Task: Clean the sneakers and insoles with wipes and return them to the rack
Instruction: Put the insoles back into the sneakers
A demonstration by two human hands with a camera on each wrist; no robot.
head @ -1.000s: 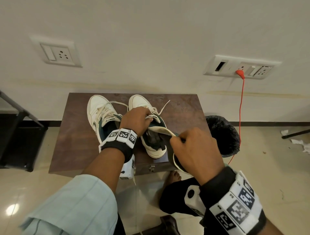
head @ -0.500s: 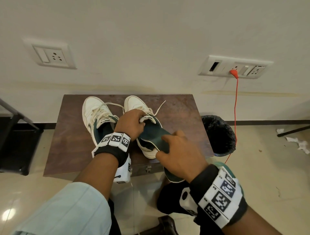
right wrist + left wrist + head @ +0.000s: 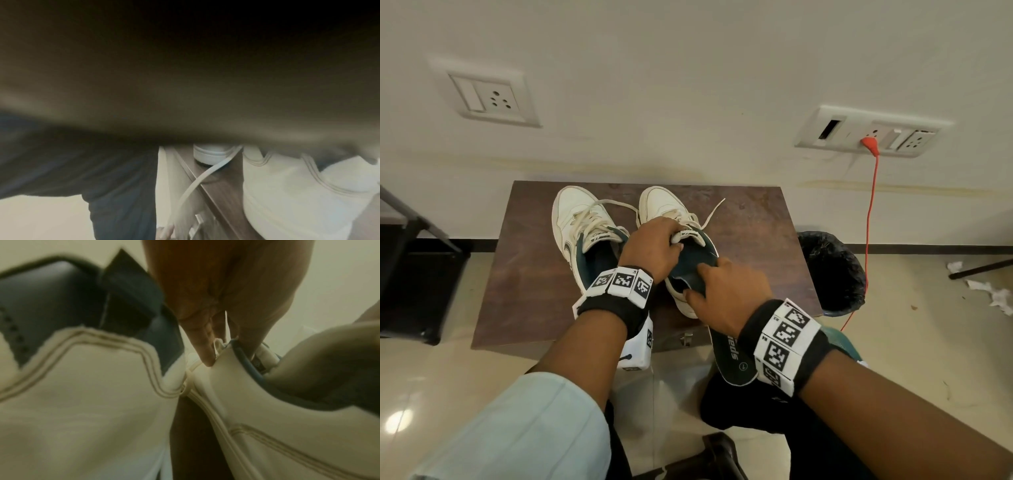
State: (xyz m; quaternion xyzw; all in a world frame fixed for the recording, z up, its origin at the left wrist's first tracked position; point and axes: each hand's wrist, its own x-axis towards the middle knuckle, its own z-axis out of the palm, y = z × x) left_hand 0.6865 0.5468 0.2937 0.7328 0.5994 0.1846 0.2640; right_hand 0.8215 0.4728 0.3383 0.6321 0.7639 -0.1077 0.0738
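White leather sneakers with dark green lining are standing side by side on the brown wooden table (image 3: pixel 756 233), toes toward the wall.

- Left sneaker (image 3: pixel 571 222): white leather, green collar, cream laces; sitting untouched, its side touching its partner's in the left wrist view.
- Right sneaker (image 3: pixel 661 205): same make; the left hand (image 3: pixel 654 246) is gripping its white padded tongue (image 3: pixel 688 234), fingers curled round it, and is pulling the mouth open.
- Dark green foam insole (image 3: pixel 729 356): printed underside showing near the heel end, toe end entering the right sneaker's mouth, heel end hanging out past the table's near edge. The right hand (image 3: pixel 726 294) is bearing on it with fingers spread; whether the thumb is curling underneath cannot be told, as the right wrist view is mostly dark blur.
- Black-lined round bin (image 3: pixel 832 270): standing on the floor just beside the table's right edge. Crumpled white paper scraps (image 3: pixel 989 294) are lying on the floor farther right.
- Orange cable (image 3: pixel 868 222): hanging from the wall socket down behind the bin.

Step in hand, as judged: the insole is going back into the right sneaker, which suggests wiping of this one is finished. No wipes or rack are showing. The next move is calling for the tongue to be held high while the insole slides forward flat to the toe, then its heel pressed down without buckling.
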